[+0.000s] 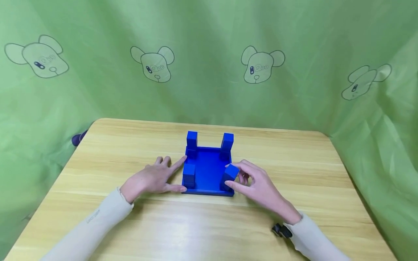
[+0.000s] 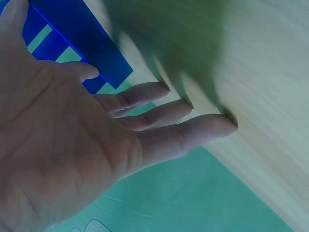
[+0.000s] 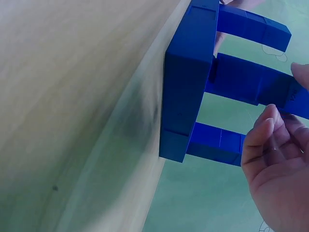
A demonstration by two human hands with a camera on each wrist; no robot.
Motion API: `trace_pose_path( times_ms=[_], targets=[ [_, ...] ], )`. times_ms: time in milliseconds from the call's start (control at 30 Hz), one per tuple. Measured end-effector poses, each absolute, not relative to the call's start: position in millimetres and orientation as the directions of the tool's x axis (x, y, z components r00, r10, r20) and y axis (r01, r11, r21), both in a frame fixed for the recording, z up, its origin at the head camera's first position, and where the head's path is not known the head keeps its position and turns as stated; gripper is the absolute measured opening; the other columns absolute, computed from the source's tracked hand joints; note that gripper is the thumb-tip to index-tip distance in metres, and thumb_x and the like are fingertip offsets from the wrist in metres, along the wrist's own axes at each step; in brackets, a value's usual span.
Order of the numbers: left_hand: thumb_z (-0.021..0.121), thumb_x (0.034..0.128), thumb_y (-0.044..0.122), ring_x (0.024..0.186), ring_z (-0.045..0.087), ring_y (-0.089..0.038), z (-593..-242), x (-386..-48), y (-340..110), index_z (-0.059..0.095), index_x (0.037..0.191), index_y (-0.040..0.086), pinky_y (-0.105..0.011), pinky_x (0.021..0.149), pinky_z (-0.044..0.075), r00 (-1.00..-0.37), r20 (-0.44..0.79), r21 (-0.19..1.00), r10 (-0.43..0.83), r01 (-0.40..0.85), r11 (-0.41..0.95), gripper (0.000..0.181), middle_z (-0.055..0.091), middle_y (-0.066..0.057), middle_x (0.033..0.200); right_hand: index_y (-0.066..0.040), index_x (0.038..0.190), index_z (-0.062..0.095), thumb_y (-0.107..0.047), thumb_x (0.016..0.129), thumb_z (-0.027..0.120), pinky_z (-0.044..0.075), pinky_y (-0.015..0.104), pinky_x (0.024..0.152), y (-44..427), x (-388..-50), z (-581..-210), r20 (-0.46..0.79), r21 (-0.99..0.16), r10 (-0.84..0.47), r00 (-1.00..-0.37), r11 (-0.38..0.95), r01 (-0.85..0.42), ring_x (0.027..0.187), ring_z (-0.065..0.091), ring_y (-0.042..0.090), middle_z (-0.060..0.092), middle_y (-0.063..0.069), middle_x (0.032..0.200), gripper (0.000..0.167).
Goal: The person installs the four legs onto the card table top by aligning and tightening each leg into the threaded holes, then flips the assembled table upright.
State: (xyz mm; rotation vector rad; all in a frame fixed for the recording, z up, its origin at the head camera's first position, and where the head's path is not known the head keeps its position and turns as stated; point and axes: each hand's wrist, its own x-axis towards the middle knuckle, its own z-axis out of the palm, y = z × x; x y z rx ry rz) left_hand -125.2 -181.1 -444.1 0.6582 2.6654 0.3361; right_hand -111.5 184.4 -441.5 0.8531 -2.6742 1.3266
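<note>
A shallow blue square base [image 1: 209,170] with a raised rim lies on the table, a blue square post standing at each corner. My right hand [image 1: 258,181] pinches the near-right post [image 1: 231,172] between thumb and fingers near its top. That post is turned and tilted compared with the near-left post [image 1: 189,174]. In the right wrist view, the pinched post [image 3: 241,79] meets the base [image 3: 186,77] at its lower end. My left hand [image 1: 153,177] lies spread at the base's left side, index fingertip and thumb tip touching the rim. Its other fingers [image 2: 164,108] rest on the tabletop.
The wooden table [image 1: 209,228] has rounded far corners. Green cloth [image 1: 209,101] with printed mouse heads hangs behind and beside it. A dark purple object [image 1: 78,139] shows past the left edge. A small black device [image 1: 281,231] sits at my right cuff.
</note>
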Motion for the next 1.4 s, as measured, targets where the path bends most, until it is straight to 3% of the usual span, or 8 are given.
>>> trace_pose_path(
  times_ms=[67,333,567,933,1100,1267,1400],
  targets=[
    [0.062,0.095,0.082,0.131,0.05,-0.051,-444.6,-124.9,-181.1,0.013,0.178,0.027,-0.059,0.077,0.061,-0.822,-0.295,0.313,0.487,0.399,0.862,0.111,0.046,-0.031,0.151,-0.029,0.128,0.076,-0.033,0.093,0.091,0.049,0.032,0.061,184.9,-111.7,-442.3,0.252,-0.736,-0.45,-0.857,0.486,-0.471,0.074,0.058,0.013,0.062,-0.006,0.084,0.038],
    [0.062,0.0956,0.081,0.136,0.048,-0.054,-447.6,-121.3,-180.5,0.014,0.178,0.027,-0.064,0.081,0.06,-0.82,-0.29,0.334,0.493,0.397,0.855,0.109,0.046,-0.031,0.15,-0.022,0.115,0.075,-0.017,0.095,0.089,0.056,0.029,0.066,189.1,-109.8,-449.0,0.314,-0.756,-0.447,-0.838,0.416,-0.505,0.078,0.062,0.016,0.064,-0.008,0.09,0.025],
    [0.062,0.0959,0.08,0.135,0.048,-0.053,-445.6,-122.7,-179.0,0.014,0.178,0.027,-0.063,0.08,0.06,-0.823,-0.282,0.335,0.494,0.398,0.854,0.109,0.046,-0.031,0.151,-0.021,0.118,0.075,-0.017,0.095,0.089,0.057,0.032,0.062,189.9,-112.1,-447.0,0.332,-0.738,-0.456,-0.826,0.419,-0.528,0.072,0.064,0.018,0.067,-0.01,0.086,0.027],
    [0.063,0.0963,0.079,0.135,0.048,-0.053,-441.0,-122.3,-180.5,0.015,0.178,0.025,-0.066,0.085,0.059,-0.822,-0.289,0.332,0.49,0.394,0.857,0.109,0.046,-0.031,0.151,-0.027,0.105,0.073,-0.023,0.096,0.089,0.05,0.027,0.057,185.8,-111.8,-445.1,0.35,-0.731,-0.447,-0.823,0.418,-0.539,0.068,0.058,0.013,0.061,-0.009,0.083,0.018],
    [0.063,0.0968,0.079,0.137,0.047,-0.056,-441.8,-120.1,-182.3,0.015,0.178,0.024,-0.074,0.09,0.055,-0.822,-0.286,0.326,0.492,0.399,0.857,0.108,0.046,-0.033,0.15,-0.024,0.112,0.077,-0.022,0.095,0.09,0.049,0.026,0.057,184.0,-110.7,-446.9,0.353,-0.736,-0.456,-0.817,0.404,-0.543,0.068,0.057,0.014,0.06,-0.007,0.083,0.021],
    [0.062,0.0962,0.08,0.139,0.046,-0.055,-444.7,-119.7,-182.3,0.015,0.178,0.026,-0.073,0.089,0.056,-0.823,-0.287,0.327,0.49,0.397,0.858,0.109,0.045,-0.032,0.153,-0.026,0.125,0.077,-0.028,0.095,0.09,0.046,0.028,0.055,184.6,-111.2,-448.6,0.306,-0.749,-0.457,-0.835,0.426,-0.507,0.067,0.054,0.013,0.057,-0.006,0.082,0.033],
    [0.061,0.0964,0.08,0.137,0.047,-0.055,-443.4,-122.1,-180.3,0.015,0.178,0.026,-0.072,0.087,0.057,-0.825,-0.277,0.327,0.493,0.401,0.856,0.108,0.045,-0.032,0.152,-0.027,0.119,0.074,-0.029,0.094,0.091,0.045,0.029,0.054,186.1,-112.9,-446.5,0.279,-0.75,-0.451,-0.847,0.448,-0.486,0.066,0.053,0.012,0.057,-0.006,0.079,0.031]
  ],
)
